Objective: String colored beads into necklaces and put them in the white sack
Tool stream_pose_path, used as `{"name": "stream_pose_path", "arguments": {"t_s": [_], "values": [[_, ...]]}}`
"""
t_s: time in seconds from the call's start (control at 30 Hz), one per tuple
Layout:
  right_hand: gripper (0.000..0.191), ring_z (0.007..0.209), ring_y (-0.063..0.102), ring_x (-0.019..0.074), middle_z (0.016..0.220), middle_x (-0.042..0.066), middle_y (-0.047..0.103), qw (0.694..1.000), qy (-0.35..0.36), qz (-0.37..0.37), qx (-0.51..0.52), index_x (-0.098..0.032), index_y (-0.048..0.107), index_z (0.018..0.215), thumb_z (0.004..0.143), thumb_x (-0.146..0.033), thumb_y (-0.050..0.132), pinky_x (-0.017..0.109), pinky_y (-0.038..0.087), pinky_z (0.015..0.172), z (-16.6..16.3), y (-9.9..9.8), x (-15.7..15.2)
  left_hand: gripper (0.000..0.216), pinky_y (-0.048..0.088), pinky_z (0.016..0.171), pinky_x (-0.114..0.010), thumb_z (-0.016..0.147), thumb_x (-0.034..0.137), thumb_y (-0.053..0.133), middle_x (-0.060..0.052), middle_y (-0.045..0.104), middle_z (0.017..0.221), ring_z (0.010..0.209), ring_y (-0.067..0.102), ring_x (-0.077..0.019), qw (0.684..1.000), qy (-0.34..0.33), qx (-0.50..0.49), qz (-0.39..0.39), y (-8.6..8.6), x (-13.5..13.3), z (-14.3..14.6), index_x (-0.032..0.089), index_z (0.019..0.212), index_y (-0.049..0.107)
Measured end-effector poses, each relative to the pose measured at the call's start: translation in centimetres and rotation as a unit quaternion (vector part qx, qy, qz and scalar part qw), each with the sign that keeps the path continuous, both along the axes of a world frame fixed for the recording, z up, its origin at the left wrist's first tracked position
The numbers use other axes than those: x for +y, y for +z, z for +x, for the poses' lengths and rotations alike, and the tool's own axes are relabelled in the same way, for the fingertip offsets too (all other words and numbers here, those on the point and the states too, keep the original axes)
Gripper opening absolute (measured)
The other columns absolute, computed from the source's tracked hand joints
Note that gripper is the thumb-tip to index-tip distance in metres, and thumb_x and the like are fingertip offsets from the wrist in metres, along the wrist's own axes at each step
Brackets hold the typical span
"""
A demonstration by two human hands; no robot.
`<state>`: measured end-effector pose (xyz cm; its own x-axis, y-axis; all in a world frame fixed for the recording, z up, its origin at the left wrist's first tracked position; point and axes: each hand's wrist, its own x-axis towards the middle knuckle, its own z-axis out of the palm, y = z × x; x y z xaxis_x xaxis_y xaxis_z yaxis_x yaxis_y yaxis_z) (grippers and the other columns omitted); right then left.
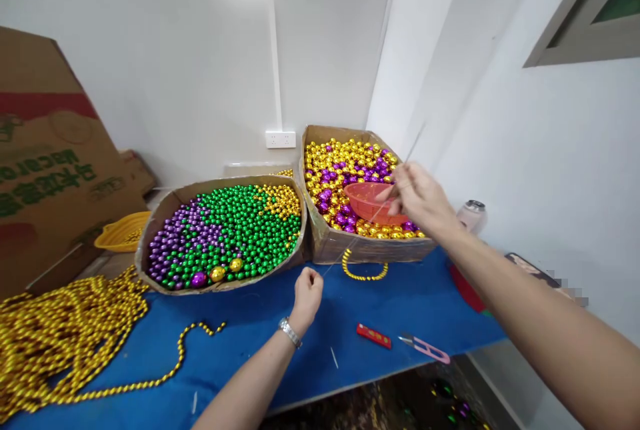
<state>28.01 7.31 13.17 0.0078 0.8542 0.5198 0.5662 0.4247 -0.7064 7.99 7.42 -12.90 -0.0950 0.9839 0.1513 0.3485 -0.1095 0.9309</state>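
My left hand (307, 290), with a watch on its wrist, is closed in a pinch on a thin thread (345, 253) above the table's middle. The thread runs up to the right toward my right hand (417, 198), raised in front of the right-hand box. A thin, needle-like piece (416, 140), blurred, sticks up from the right fingers, which are closed. Behind that hand, a red plastic basket (367, 200) rests on gold and purple beads in a cardboard box (350, 247). Below the box lies a short curved strand of gold beads (364, 277).
A second box (220, 287) holds green, purple and gold beads. Gold bead strands (65, 337) heap at left near a yellow basket (123, 233). Pink-handled snips (427, 348) and a small red packet (374, 335) lie near the blue table's (280, 363) front edge.
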Motion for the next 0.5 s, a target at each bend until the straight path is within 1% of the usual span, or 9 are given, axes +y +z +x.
{"name": "stream_pose_path", "arguments": {"t_s": [0.1,0.2,0.3,0.4,0.5], "values": [[0.035,0.038,0.055,0.0062,0.066,-0.001,0.065,0.999,-0.022,0.026,0.034,-0.023,0.042,0.087,0.091,-0.057,0.037,0.018,0.040,0.038,1.0,0.7,1.1,0.014,0.028,0.055,-0.024,0.077,0.016,0.043,0.004,0.044,0.057,0.056,0.043,-0.0127,0.999,-0.004,0.050,0.002,-0.8,0.1,-0.4,0.020,0.063,0.042],[0.034,0.036,0.052,0.0055,0.063,-0.002,0.063,0.997,-0.043,0.033,0.057,-0.023,0.043,0.087,0.090,-0.056,0.039,0.017,0.037,0.036,1.7,1.1,1.9,0.014,0.029,0.057,-0.024,0.076,0.013,0.044,0.004,0.046,0.058,0.057,0.045,-0.0133,0.995,-0.021,0.100,0.008,-1.5,-0.1,-0.4,0.020,0.063,0.042],[0.032,0.036,0.051,0.0061,0.063,-0.001,0.063,0.995,-0.052,0.032,0.075,-0.023,0.045,0.092,0.091,-0.054,0.039,0.018,0.036,0.035,1.8,1.4,2.0,0.015,0.030,0.058,-0.025,0.077,0.011,0.043,0.002,0.048,0.060,0.059,0.048,-0.0143,0.988,-0.035,0.147,0.011,-2.0,-0.3,-0.3,0.020,0.065,0.042],[0.030,0.038,0.052,0.0069,0.061,0.000,0.062,0.995,-0.082,0.030,0.052,-0.021,0.047,0.096,0.093,-0.049,0.037,0.020,0.037,0.039,1.4,2.2,1.9,0.014,0.033,0.061,-0.026,0.078,0.010,0.040,0.000,0.050,0.064,0.063,0.051,-0.0154,0.979,-0.055,0.197,0.015,-1.9,-0.3,-0.1,0.020,0.068,0.043],[0.030,0.038,0.047,0.0048,0.061,0.002,0.061,0.989,-0.131,0.044,0.044,-0.016,0.050,0.100,0.095,-0.043,0.036,0.021,0.036,0.042,1.8,3.5,2.1,0.013,0.036,0.064,-0.027,0.079,0.009,0.039,-0.004,0.055,0.073,0.068,0.053,-0.0167,0.964,-0.076,0.254,0.024,-1.3,-0.6,0.3,0.019,0.075,0.047]]}}
